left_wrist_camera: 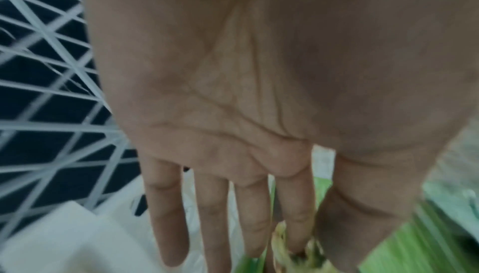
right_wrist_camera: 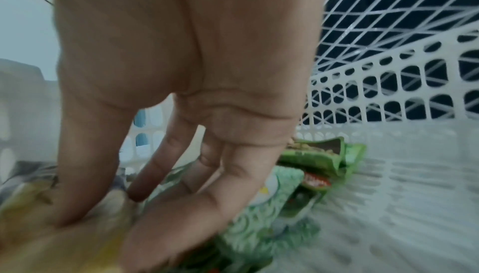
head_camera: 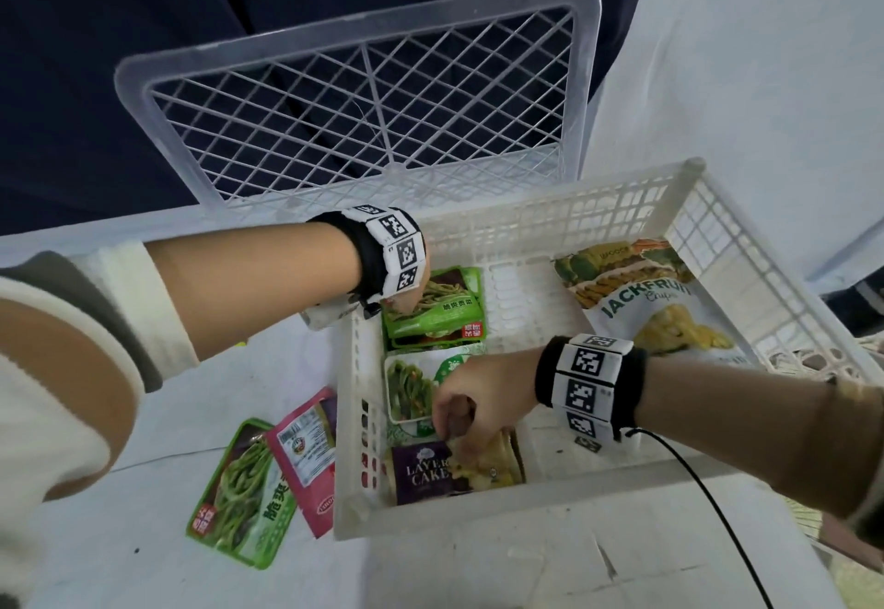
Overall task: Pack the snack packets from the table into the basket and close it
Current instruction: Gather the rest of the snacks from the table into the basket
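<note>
The white basket [head_camera: 526,206] stands with its lattice lid [head_camera: 363,96] raised behind it. My left hand [head_camera: 407,304] reaches into the far left corner, where its straight fingers [left_wrist_camera: 212,216] touch a green bean packet [head_camera: 445,311] lying there. My right hand [head_camera: 461,436] is at the near left corner and holds the top edge of a purple layer cake packet [head_camera: 425,474] between thumb and fingers. A white and green packet [head_camera: 411,388] lies between those two. A jackfruit chips bag [head_camera: 660,307] leans at the basket's right side.
On the white table left of the basket lie another green bean packet [head_camera: 244,493] and a pink packet [head_camera: 311,460]. A black cable [head_camera: 708,503] trails from my right wrist across the near edge. Dark cloth hangs behind the lid.
</note>
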`<act>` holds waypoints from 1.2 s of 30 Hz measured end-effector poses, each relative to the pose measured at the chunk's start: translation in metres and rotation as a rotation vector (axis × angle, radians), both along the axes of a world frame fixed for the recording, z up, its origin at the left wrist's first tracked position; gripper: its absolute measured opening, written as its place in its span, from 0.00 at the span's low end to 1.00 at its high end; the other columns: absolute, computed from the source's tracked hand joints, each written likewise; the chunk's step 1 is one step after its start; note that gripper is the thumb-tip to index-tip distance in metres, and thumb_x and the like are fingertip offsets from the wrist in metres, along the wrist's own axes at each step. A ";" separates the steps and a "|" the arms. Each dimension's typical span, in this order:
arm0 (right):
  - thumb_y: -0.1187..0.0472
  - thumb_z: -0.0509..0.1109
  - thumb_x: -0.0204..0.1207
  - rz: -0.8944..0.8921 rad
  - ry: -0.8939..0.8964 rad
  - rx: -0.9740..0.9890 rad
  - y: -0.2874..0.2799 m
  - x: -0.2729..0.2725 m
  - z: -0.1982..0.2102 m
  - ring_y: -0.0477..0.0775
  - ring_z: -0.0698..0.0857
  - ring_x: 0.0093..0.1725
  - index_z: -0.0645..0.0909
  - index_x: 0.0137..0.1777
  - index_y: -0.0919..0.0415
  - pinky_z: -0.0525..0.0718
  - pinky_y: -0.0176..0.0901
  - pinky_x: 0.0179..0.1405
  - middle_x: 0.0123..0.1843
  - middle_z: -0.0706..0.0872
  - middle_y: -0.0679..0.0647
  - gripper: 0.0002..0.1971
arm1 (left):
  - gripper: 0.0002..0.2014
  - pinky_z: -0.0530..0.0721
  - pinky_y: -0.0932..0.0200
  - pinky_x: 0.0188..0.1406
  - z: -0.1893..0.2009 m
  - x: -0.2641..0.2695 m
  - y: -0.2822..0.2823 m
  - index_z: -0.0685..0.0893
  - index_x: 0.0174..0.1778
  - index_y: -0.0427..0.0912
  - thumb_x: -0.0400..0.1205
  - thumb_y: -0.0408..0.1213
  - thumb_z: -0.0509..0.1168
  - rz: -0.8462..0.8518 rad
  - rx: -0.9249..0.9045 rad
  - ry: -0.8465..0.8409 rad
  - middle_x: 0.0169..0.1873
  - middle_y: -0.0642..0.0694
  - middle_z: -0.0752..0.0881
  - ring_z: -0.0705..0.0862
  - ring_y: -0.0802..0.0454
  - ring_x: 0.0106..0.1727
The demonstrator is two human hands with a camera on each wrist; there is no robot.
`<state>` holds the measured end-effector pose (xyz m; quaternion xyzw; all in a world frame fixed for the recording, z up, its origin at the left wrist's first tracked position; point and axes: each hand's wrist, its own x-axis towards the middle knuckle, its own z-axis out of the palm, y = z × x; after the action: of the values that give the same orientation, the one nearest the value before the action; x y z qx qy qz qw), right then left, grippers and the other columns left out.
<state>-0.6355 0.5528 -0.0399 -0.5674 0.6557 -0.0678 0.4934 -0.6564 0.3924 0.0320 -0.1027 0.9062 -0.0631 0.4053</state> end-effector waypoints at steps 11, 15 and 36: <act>0.50 0.69 0.77 -0.268 0.291 -0.376 -0.006 0.027 0.078 0.51 0.85 0.39 0.84 0.52 0.54 0.81 0.44 0.41 0.42 0.88 0.51 0.10 | 0.07 0.76 0.63 0.42 0.069 0.100 -0.032 0.82 0.51 0.45 0.80 0.42 0.65 0.045 0.362 0.767 0.44 0.54 0.83 0.80 0.55 0.43; 0.48 0.66 0.78 -0.358 0.369 -0.484 -0.012 0.070 0.099 0.38 0.81 0.33 0.82 0.50 0.48 0.74 0.35 0.36 0.37 0.84 0.41 0.07 | 0.07 0.77 0.66 0.38 0.026 0.188 -0.067 0.79 0.45 0.45 0.77 0.39 0.70 0.254 0.457 0.847 0.38 0.54 0.82 0.80 0.58 0.36; 0.44 0.67 0.76 -0.849 0.626 -0.084 -0.091 0.246 -0.043 0.65 0.73 0.71 0.68 0.73 0.63 0.78 0.55 0.68 0.73 0.69 0.63 0.32 | 0.56 0.75 0.60 0.61 -0.112 0.388 -0.137 0.52 0.82 0.48 0.64 0.36 0.82 0.603 0.650 0.705 0.67 0.39 0.79 0.79 0.44 0.65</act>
<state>-0.3893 0.4620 -0.0831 -0.2644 0.9405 -0.1150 0.1798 -0.2688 0.2550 -0.0800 -0.2417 0.8901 0.3759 0.0892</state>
